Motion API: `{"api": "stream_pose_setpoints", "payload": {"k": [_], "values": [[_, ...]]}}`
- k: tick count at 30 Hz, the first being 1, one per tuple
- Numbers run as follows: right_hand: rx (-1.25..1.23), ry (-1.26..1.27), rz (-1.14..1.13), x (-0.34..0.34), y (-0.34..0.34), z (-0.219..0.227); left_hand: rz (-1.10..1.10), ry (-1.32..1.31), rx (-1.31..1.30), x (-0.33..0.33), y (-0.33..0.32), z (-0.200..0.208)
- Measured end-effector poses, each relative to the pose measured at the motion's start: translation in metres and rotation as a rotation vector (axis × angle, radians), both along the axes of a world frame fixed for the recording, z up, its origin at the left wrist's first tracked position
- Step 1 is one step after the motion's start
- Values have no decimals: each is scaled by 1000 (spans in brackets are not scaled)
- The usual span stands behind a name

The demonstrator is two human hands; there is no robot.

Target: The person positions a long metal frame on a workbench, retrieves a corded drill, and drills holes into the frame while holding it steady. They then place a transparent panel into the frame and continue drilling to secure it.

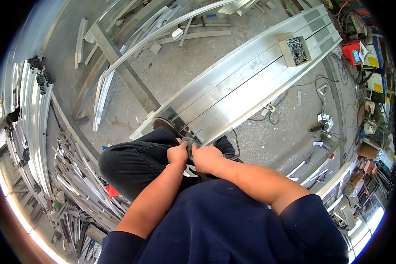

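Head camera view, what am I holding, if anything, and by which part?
Your left hand and right hand grip a dark grey tool from its two sides; whether that is its handle or its body cannot be told.

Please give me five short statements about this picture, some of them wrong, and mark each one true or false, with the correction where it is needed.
1. The left grip and the right grip are both on a grey tool. True.
2. The shirt is white. False: it is dark blue.
3. A small open box contains many metal pieces. True.
4. This box stands on the floor. False: it stands on a long silvery metal surface.
5. A red device is to the left of the box in the picture. False: it is to the right.
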State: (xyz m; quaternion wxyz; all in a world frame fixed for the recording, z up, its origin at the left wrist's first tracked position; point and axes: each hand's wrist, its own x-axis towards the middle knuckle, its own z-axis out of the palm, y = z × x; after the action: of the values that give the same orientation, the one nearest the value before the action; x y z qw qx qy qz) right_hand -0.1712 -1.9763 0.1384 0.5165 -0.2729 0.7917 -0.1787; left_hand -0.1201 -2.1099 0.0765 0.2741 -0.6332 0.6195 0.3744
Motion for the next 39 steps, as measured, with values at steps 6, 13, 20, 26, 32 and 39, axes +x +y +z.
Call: {"api": "stream_pose_setpoints", "payload": {"k": [6,13,20,26,32,39], "values": [[-5,-1,-16,-2,-2,-2,-58,13,-37,-3,-2,0],[2,28,-24,3,-5,-4,-111,4,-4,0,-7,-9],[8,37,-11,0,-8,-3,-104,-1,-1,-1,-9,-12],[17,18,-17,-3,-10,-1,-136,0,12,-10,-8,2],[21,10,-6,-6,-10,3,-161,-33,21,-11,-10,0],[5,21,-28,-4,-9,1,-95,7,16,-4,-9,-7]]}}
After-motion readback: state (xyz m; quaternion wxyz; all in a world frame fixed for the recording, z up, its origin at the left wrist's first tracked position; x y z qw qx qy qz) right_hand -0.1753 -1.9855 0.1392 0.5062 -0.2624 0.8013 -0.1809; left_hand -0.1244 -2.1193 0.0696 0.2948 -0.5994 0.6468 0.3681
